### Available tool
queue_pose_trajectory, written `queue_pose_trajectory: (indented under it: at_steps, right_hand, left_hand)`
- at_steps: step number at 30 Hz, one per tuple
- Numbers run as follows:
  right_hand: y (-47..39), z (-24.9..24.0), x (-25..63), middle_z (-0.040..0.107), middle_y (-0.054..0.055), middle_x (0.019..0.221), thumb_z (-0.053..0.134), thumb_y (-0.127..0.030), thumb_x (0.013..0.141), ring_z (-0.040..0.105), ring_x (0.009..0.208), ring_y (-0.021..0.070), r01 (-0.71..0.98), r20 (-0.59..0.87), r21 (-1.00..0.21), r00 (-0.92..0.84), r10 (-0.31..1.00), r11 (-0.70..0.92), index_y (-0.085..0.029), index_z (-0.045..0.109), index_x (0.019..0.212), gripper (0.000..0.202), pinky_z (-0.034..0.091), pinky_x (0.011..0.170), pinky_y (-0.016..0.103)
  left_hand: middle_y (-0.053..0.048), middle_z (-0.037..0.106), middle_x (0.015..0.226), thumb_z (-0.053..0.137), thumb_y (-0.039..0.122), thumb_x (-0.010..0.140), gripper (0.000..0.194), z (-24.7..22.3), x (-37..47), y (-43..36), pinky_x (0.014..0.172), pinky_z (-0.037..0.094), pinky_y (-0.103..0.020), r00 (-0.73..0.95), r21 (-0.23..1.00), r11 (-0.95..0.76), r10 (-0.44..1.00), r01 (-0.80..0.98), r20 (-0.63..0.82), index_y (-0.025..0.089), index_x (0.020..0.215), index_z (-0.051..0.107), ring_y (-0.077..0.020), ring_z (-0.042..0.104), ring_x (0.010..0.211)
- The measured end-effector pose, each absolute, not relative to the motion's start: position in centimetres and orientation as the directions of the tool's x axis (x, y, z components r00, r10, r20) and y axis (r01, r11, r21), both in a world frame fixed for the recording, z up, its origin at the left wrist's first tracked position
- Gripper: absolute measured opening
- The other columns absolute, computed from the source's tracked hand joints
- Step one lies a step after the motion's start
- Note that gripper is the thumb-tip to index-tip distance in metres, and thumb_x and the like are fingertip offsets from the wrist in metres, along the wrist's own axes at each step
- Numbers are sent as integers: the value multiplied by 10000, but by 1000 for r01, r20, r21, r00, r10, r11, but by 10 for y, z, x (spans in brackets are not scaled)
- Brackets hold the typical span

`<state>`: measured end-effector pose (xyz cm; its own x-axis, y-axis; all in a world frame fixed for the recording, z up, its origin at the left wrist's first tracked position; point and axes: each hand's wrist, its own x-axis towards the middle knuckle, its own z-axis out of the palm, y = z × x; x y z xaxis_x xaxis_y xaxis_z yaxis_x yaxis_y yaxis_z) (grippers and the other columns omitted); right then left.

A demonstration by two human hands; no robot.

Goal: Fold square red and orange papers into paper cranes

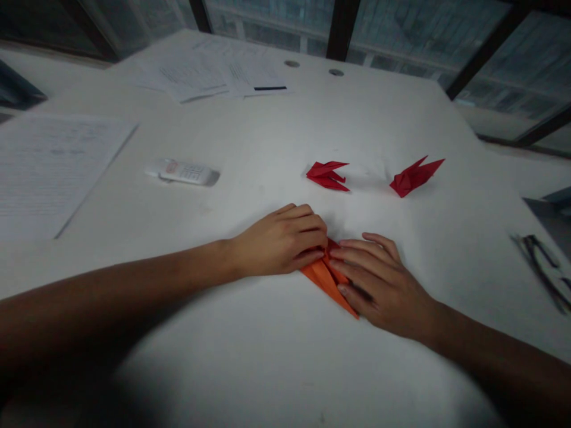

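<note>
A folded piece of orange paper (328, 279) lies at a slant on the white table, its long point toward me and a bit of red showing near its upper end. My left hand (285, 241) is closed on the upper left part, its curled fingers covering that end. From the right, my right hand (383, 276) grips the right edge, fingers over the paper and the little finger lifted apart. Beyond my hands stand two folded red paper figures: one red figure (328, 176) just past my left fingers, another red figure (414, 177) farther right.
To the left lies a white tube with printing (182, 171). Printed sheets (57, 172) cover the far left, with more papers (209, 71) at the back and a dark pen (270, 88) on them. Glasses (546, 267) rest near the right edge. Windows (401, 41) border the table's back.
</note>
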<state>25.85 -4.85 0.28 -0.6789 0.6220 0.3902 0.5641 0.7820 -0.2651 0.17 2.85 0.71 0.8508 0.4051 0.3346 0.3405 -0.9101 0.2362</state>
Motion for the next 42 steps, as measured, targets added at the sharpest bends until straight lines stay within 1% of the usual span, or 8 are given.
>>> queue_pose_trajectory:
  at_steps: [7,12,20,26,31,33,37,42]
  right_hand:
    - [-52,10,259,758,93,1275,576,-420,1017,626,1272,320,539,336,-220,-741,582,813,-142,680,1244,373,313,1201,596]
    - [-49,13,262,787,102,1194,651,-420,969,645,1247,339,574,359,-121,-735,575,810,-128,714,1183,368,317,1216,625]
    - [-57,12,257,745,153,1299,633,-400,986,649,1263,332,540,348,9,-791,503,842,-71,689,1278,443,371,1207,578]
    - [-58,12,255,766,169,1232,624,-351,986,694,1176,324,561,348,21,-780,520,828,-60,718,1204,376,461,1130,543]
    - [-57,11,256,781,159,1145,647,-279,952,708,1116,321,577,374,17,-761,530,817,-81,739,1087,257,502,1083,520]
    - [-57,10,257,770,167,1165,662,-284,939,702,1118,328,579,369,10,-760,536,815,-77,732,1090,266,510,1074,523]
    - [-57,10,258,740,180,1231,680,-269,916,685,1119,329,582,382,-3,-751,539,813,-97,727,1049,222,525,1052,519]
    - [-56,13,258,711,201,1248,687,-289,905,665,1120,344,623,397,-44,-706,586,781,-133,716,940,162,537,1005,524]
  left_hand:
    - [-97,724,1103,504,309,1045,248,9,0,32,968,468,-385,880,248,-923,363,294,307,188,1141,698,-240,609,1020]
    - [-111,714,1173,514,304,1043,338,9,-3,33,967,472,-394,893,244,-937,321,250,316,184,1338,626,-237,612,1030]
    - [-84,696,1264,463,384,1065,328,17,-3,27,947,409,-422,903,91,-941,337,325,266,199,1223,683,-266,585,1116]
    - [-86,712,1206,508,440,1042,351,14,-4,28,986,396,-422,879,141,-918,396,371,267,201,1250,660,-271,590,1122]
    - [-146,687,1216,645,476,958,670,10,-6,31,991,436,-420,806,280,-846,524,454,276,122,1487,436,-287,604,1119]
    - [-140,688,1222,651,464,959,621,9,-6,32,991,441,-415,809,302,-845,521,442,273,138,1454,467,-283,605,1119]
    - [-115,698,1206,592,455,999,372,11,-5,33,994,443,-402,842,307,-866,474,394,258,171,1237,621,-268,601,1110]
    - [-96,707,1177,612,420,992,255,11,-6,35,986,457,-403,846,315,-880,446,356,291,183,1060,679,-251,616,1069]
